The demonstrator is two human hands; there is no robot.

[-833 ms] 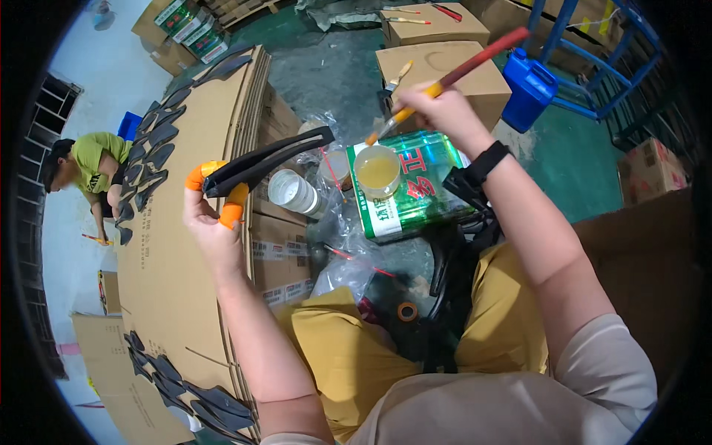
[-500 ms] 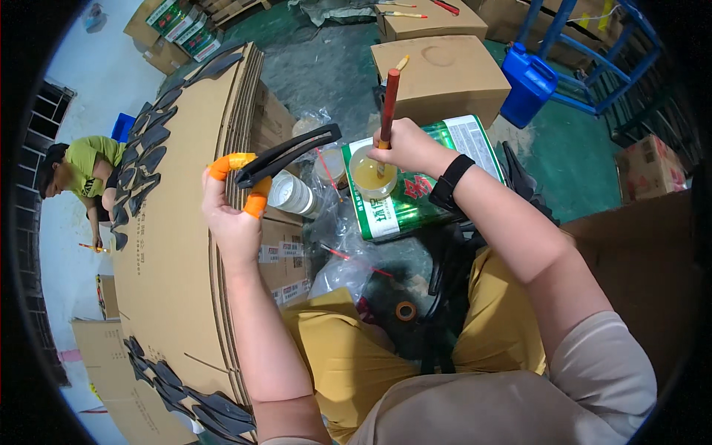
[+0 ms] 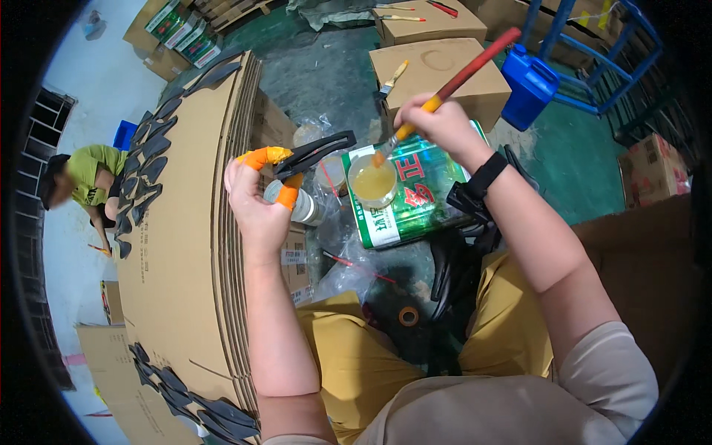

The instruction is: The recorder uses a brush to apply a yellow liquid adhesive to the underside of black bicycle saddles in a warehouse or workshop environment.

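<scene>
My left hand [image 3: 256,215], orange covers on its thumb and forefinger, pinches a long, narrow black piece [image 3: 317,153] with a slot along its middle. In my right hand [image 3: 449,133] is a paintbrush [image 3: 475,67] with a red and yellow handle, tilted up to the right. Its bristles are at the upper rim of a clear round cup [image 3: 373,184] of yellowish liquid. That cup stands on a green and white tin [image 3: 452,194] in front of me. White stacked cups [image 3: 308,208] stand below and behind my left hand.
At left rises a tall stack of cardboard sheets [image 3: 182,259] with several black pieces [image 3: 152,144] along its edges. A person [image 3: 96,174] crouches beyond it. Cartons [image 3: 437,67], another brush [image 3: 393,80], a blue jerrycan [image 3: 529,87] and a blue metal frame [image 3: 593,67] are farther off.
The brush has gone from upright in the cup to a slant, bristles now at the rim. My left hand has shifted right with the black piece, nearer the cup.
</scene>
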